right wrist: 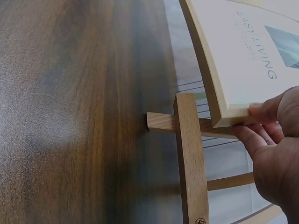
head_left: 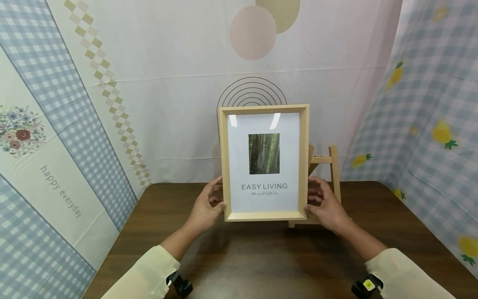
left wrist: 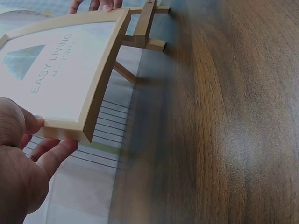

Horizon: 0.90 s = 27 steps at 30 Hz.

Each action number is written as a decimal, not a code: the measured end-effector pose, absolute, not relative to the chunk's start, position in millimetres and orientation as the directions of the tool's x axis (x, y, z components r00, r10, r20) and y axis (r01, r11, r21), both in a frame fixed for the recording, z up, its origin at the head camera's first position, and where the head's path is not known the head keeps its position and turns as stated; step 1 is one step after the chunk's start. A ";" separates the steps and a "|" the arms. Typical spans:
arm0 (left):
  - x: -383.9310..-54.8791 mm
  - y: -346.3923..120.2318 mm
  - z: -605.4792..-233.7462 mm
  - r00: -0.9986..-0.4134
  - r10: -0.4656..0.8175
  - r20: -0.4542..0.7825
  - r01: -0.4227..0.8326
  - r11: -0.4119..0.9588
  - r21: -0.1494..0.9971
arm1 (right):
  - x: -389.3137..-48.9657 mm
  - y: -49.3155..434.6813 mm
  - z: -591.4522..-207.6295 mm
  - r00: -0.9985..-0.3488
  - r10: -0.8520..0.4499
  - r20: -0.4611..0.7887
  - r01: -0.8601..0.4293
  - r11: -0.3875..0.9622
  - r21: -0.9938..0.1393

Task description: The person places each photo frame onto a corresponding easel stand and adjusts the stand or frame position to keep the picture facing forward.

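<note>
Pinching the wooden picture frame (head_left: 264, 162) by the lower part of each side edge, your left hand (head_left: 206, 207) and your right hand (head_left: 328, 207) face each other across its width, each with the thumb at the front and the fingers bent against the outer side. Both grips are closed only as far as the frame's edge lets them, and neither has hold of anything else. The frame lies directly between your grips, its long axis upright, with most of its height rising above them and only a short strip below. It appears to be held off the brown table (head_left: 254, 257), which spreads beneath and in front of your hands. The relation that any next move most likely turns on is the one to the wooden easel (head_left: 335, 174): it stands behind the frame and right of its middle, just beyond your right hand, so that hand is the nearer and your left is well apart from it. Whether the frame's lower right corner touches the easel, you cannot tell.
</note>
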<state>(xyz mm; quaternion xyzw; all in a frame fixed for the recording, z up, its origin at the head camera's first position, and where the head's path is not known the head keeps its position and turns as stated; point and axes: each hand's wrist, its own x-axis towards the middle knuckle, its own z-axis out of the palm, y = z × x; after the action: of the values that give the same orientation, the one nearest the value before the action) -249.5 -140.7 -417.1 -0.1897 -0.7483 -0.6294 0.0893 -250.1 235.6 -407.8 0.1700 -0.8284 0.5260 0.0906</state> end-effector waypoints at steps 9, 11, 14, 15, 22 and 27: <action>-250.6 -135.9 -415.3 -0.904 0.173 0.391 0.414 0.133 0.900 | -249.9 239.6 -407.0 -0.921 -0.179 0.345 -0.388 0.385 -0.837; -251.3 -135.4 -415.4 -0.902 0.172 0.397 0.420 0.134 0.897 | -249.8 240.4 -406.4 -0.921 -0.178 0.346 -0.389 0.385 -0.837; -251.8 -134.9 -415.7 -0.901 0.168 0.400 0.423 0.137 0.896 | -250.0 240.9 -406.0 -0.920 -0.180 0.348 -0.392 0.385 -0.836; -251.8 -134.9 -415.9 -0.900 0.168 0.402 0.425 0.137 0.895 | -250.1 241.1 -406.0 -0.920 -0.181 0.348 -0.392 0.387 -0.835; -251.7 -132.2 -416.1 -0.891 0.177 0.417 0.441 0.127 0.889 | -249.9 243.2 -406.9 -0.921 -0.179 0.347 -0.390 0.381 -0.838; -253.1 -131.0 -417.0 -0.890 0.181 0.419 0.443 0.123 0.888 | -249.6 243.6 -407.6 -0.920 -0.175 0.350 -0.392 0.389 -0.834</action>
<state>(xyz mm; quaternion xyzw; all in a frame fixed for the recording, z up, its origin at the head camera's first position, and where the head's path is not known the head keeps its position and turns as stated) -253.1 -131.0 -417.0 -0.2103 -0.7420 -0.6280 0.1044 -249.6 243.6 -407.6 0.1714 -0.8271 0.5253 0.1029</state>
